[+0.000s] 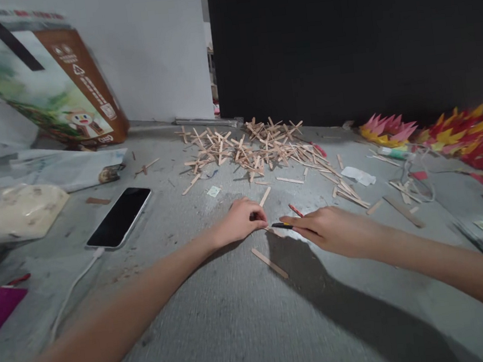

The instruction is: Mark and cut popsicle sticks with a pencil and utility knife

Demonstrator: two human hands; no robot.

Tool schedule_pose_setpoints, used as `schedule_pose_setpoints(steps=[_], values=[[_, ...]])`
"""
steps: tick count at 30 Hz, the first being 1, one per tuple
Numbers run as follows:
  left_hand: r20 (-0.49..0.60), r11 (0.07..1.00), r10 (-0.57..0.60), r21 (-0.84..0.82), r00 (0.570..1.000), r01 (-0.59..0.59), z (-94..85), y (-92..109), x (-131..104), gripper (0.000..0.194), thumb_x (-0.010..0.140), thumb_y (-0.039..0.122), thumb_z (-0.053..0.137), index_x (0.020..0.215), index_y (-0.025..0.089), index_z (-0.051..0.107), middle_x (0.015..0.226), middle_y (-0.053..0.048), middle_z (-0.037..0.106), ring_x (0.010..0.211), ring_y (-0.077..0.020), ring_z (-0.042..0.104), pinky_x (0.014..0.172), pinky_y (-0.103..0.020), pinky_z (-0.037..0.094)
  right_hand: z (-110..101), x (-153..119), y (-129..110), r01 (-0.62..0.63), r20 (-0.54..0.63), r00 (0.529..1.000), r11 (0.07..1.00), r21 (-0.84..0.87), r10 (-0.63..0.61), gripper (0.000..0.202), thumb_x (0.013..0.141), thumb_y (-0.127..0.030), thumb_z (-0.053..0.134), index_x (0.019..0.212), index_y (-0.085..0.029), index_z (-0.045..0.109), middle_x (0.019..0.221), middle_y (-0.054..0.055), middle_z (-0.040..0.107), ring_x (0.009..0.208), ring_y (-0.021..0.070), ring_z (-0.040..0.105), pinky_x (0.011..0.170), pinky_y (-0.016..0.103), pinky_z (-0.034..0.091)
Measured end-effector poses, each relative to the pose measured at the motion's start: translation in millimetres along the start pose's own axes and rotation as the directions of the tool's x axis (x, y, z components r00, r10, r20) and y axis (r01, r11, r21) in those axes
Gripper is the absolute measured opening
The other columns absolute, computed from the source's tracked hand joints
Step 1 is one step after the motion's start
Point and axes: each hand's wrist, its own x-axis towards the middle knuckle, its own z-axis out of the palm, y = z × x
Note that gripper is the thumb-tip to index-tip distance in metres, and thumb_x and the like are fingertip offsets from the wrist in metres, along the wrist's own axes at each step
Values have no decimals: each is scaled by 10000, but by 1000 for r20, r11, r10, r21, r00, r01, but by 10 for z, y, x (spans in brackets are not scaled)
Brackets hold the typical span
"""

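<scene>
Near the middle of the grey table, my left hand pinches a small wooden stick against the surface. My right hand grips a thin dark tool with a yellow part, its tip pointing left at the stick by my left fingertips. A red patterned stick lies or is held just beyond my right fingers; which one I cannot tell. One loose wooden stick lies nearer me, and another lies just beyond my left hand.
Crossed wooden sticks form a heap at the back. Left are a phone with a white cable, a plastic bag and a printed box. Right are a white scrap and red and yellow paper leaves.
</scene>
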Motion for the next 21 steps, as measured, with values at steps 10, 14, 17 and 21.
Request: schedule_pose_setpoints(steps=[10, 14, 17, 21], values=[[-18, 999, 14, 43, 1000, -14, 9, 18, -5, 76, 824, 218, 802, 754, 232, 777, 801, -45, 736, 964, -257, 622, 852, -340, 430, 79, 41, 0, 3, 7, 1000, 1000, -9, -3, 440, 1098, -260, 414, 1505, -300, 578, 907, 65, 807, 675, 187, 739, 549, 256, 336], [-7, 998, 16, 57, 1000, -15, 13, -1, -4, 71, 835, 226, 795, 767, 222, 776, 815, -48, 738, 948, -251, 621, 841, -339, 426, 52, 53, -13, 16, 9, 1000, 1000, -20, -15, 438, 1090, -239, 420, 1491, -283, 588, 877, 66, 798, 677, 184, 734, 548, 255, 324], [-2, 998, 16, 57, 1000, -15, 20, -15, -8, 71, 849, 234, 786, 781, 217, 775, 832, -50, 741, 952, -247, 623, 850, -340, 424, -5, 74, -41, 28, 26, 999, 999, -43, -27, 437, 1070, -200, 446, 1469, -271, 608, 827, 62, 784, 676, 183, 722, 545, 248, 310], [-14, 999, 17, 47, 1000, -16, 26, -10, -15, 80, 848, 221, 787, 770, 220, 772, 818, -42, 742, 947, -243, 625, 867, -342, 419, -45, 98, -56, 35, 22, 999, 997, -63, -34, 412, 1062, -188, 461, 1423, -276, 641, 839, 61, 788, 700, 184, 723, 550, 241, 306]])
